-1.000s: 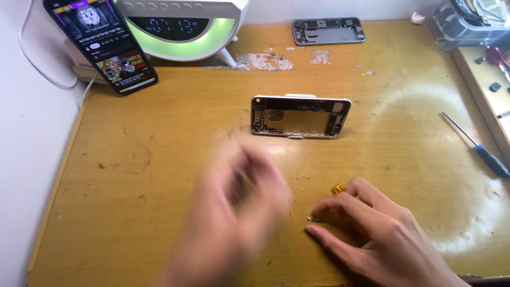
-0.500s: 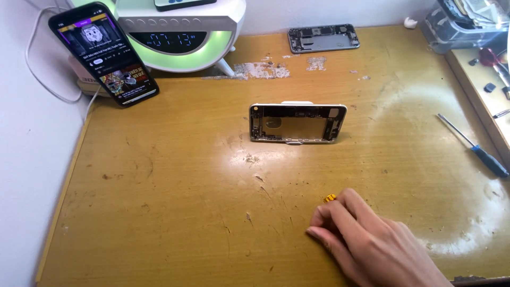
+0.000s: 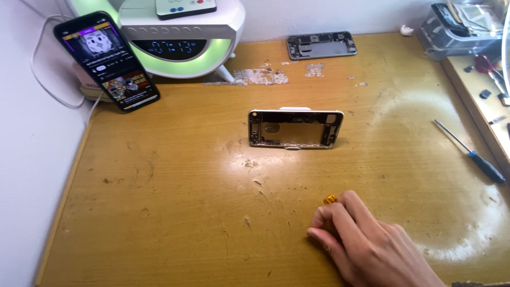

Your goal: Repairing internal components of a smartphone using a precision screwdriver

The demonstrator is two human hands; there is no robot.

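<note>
While the right hand (image 3: pixel 366 244) rests curled, the small yellow part (image 3: pixel 330 200) touches its fingertips.

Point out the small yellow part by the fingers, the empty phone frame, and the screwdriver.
small yellow part (image 3: pixel 330 200), head view, its middle.
empty phone frame (image 3: pixel 295 129), head view, inner back panel.
screwdriver (image 3: pixel 487 167), head view, blue handle.

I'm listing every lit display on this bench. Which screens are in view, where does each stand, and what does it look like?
Smartphone: far left, propped leaning; black slab, lit screen with purple band and pictures.
Clock display: far edge, on a white rounded lamp with green glow; dark panel, blue digits.
The right hand rests near a small yellow part; neither has a screen.
</note>
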